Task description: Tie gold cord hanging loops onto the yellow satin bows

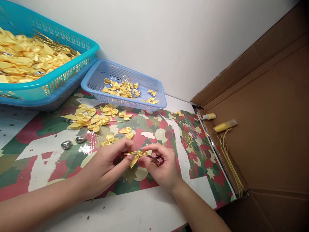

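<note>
Over the front of the table, my left hand pinches a yellow ribbon bow with gold cord between thumb and index finger. The fingertips of my right hand meet the other side of this bow. Tucked inside the curled right fingers is a small tool with dark blade-like parts and a pinkish handle, probably scissors but mostly hidden. Just beyond the left hand lie loose yellow bows and two silver heart-shaped pieces.
A blue basket with finished-looking bows and gold loops stands against the wall. At far left, a larger turquoise basket is heaped with bows. Yellow cords and two yellow-and-white tubes rest by the cardboard on the right.
</note>
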Motion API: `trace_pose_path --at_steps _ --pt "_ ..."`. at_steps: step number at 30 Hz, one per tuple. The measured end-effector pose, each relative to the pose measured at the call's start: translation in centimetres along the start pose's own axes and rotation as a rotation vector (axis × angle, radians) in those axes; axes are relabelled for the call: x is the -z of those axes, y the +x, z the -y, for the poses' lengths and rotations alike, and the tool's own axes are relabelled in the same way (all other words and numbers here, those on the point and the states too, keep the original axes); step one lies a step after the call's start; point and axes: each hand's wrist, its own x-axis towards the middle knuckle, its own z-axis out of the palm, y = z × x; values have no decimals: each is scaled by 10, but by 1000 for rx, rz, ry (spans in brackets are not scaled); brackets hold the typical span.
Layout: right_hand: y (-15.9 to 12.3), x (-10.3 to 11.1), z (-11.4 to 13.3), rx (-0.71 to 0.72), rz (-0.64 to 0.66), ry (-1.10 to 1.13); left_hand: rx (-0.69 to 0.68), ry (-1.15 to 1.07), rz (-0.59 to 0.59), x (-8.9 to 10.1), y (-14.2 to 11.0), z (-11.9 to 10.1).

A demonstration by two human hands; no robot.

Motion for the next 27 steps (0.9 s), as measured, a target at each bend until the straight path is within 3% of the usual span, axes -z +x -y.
trace_pose_path --at_steps 8,16,22,27 --pt "3 -2 0 -237 35 263 22 -29 -18 1 2 -1" --pt "4 -3 -7 -330 65 432 -49 -26 136 11 6 8" --pt "4 -7 -10 -336 94 516 -64 -79 102 6 2 5" --pt "4 -6 -10 -361 116 509 -101 9 175 9 2 5"
